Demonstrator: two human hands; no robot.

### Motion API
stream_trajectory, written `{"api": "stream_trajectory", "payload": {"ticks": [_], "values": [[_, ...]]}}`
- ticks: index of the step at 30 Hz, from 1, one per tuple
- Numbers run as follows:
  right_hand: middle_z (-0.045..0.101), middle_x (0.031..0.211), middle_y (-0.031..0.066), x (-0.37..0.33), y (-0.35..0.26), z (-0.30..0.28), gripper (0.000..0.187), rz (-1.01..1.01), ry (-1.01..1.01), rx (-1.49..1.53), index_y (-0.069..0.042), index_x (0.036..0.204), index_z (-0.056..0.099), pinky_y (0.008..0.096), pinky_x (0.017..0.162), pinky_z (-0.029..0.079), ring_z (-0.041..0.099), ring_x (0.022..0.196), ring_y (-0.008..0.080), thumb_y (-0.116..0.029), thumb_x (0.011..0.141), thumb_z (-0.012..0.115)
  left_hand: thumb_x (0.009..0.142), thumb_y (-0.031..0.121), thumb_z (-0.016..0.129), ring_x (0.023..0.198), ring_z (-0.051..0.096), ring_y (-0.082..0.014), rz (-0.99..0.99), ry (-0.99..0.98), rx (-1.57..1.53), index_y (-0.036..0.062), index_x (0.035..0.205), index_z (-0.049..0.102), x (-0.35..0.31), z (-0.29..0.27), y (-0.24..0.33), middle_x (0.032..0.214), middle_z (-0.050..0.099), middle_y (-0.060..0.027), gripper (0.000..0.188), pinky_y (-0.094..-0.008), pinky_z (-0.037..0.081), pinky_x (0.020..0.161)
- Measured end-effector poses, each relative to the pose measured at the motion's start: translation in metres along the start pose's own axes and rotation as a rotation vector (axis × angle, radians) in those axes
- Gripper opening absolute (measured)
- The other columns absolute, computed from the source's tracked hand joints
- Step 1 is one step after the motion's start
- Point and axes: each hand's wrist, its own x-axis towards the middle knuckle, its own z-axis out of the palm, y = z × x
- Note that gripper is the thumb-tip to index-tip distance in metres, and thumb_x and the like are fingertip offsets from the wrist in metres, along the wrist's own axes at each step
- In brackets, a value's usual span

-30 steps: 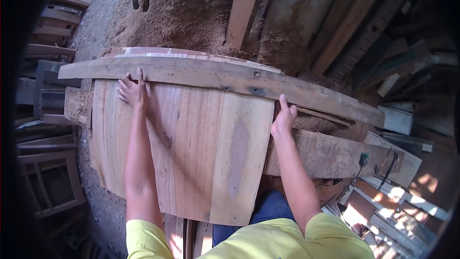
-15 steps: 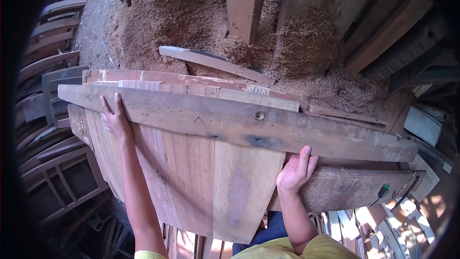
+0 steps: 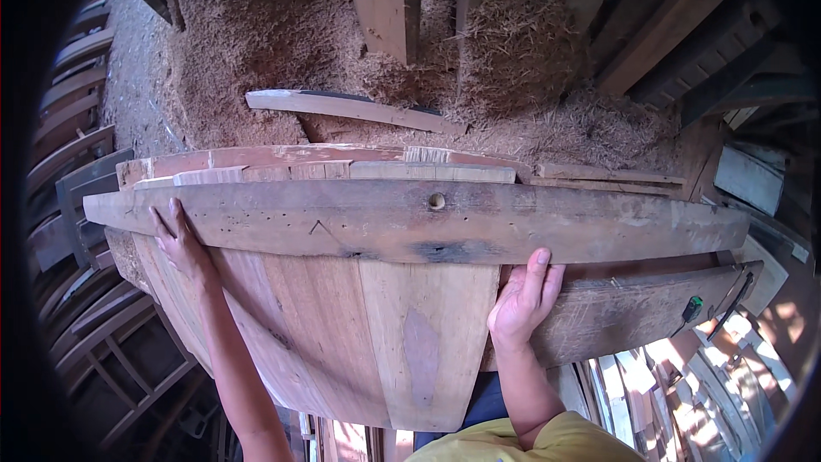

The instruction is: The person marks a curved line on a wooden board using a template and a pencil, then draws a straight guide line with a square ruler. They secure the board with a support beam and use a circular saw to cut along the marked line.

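Observation:
A long, weathered wooden plank (image 3: 376, 221) lies crosswise in front of me, with a round hole right of its middle and dark stains along its near edge. My left hand (image 3: 184, 248) holds its left part, two fingers stretched over the upper face. At the near edge, right of the middle, my right hand (image 3: 523, 299) grips the plank with the thumb on top and the other fingers partly hidden. Under the plank, a panel of pale boards (image 3: 376, 334) joined edge to edge reaches toward me.
A thick worn board (image 3: 607, 316) lies at the right, bearing a small green-and-black object (image 3: 694, 308). Beyond the panel are heaped sawdust (image 3: 274, 43) and a narrow offcut (image 3: 342, 108). Curved wooden pieces (image 3: 77, 107) are stacked at far left; scrap strips (image 3: 710, 385) lie at lower right.
The plank has turned slightly, its left end coming nearer and its right end going farther, so it lies more level. Both hands stay on it; the whole view has shifted a little.

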Motion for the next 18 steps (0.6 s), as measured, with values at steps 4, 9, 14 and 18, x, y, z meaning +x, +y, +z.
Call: {"api": "stream_trajectory", "payload": {"ticks": [4, 9, 14, 18], "values": [[0.059, 0.124, 0.0024, 0.0, -0.002, 0.003, 0.03, -0.004, 0.037, 0.006, -0.004, 0.138, 0.053, 0.0243, 0.082, 0.042, 0.051, 0.101, 0.0071, -0.021, 0.113, 0.057, 0.101, 0.059, 0.065, 0.148, 0.046, -0.039, 0.016, 0.005, 0.017, -0.002, 0.163, 0.042, -0.002, 0.004, 0.005, 0.163, 0.046, -0.0281, 0.089, -0.0447, 0.031, 0.124], [0.059, 0.132, 0.0053, 0.0, -0.001, -0.001, 0.037, -0.007, -0.022, 0.01, -0.003, 0.145, 0.05, 0.0267, 0.094, 0.044, 0.054, 0.113, 0.0108, -0.02, 0.114, 0.057, 0.098, 0.065, 0.064, 0.146, 0.047, -0.0429, 0.037, 0.03, 0.001, 0.0044, 0.162, 0.047, 0.002, 0.002, -0.003, 0.158, 0.051, -0.0276, 0.089, -0.0488, 0.031, 0.124], [0.058, 0.138, 0.008, 0.001, 0.002, -0.007, 0.04, -0.006, -0.028, -0.019, -0.002, 0.148, 0.048, 0.0294, 0.099, 0.044, 0.054, 0.119, 0.0129, -0.019, 0.114, 0.055, 0.099, 0.064, 0.064, 0.147, 0.046, -0.0435, 0.013, 0.026, -0.033, 0.0033, 0.162, 0.047, 0.002, 0.006, -0.007, 0.159, 0.05, -0.0276, 0.089, -0.0484, 0.031, 0.124], [0.058, 0.139, 0.0091, -0.001, 0.002, -0.005, 0.04, -0.007, -0.021, 0.004, -0.001, 0.149, 0.048, 0.0306, 0.102, 0.044, 0.054, 0.12, 0.014, -0.019, 0.114, 0.055, 0.099, 0.063, 0.064, 0.147, 0.045, -0.0431, 0.059, 0.029, -0.047, 0.0026, 0.162, 0.046, 0.005, 0.005, -0.015, 0.16, 0.049, -0.0278, 0.089, -0.0479, 0.03, 0.124]]}}
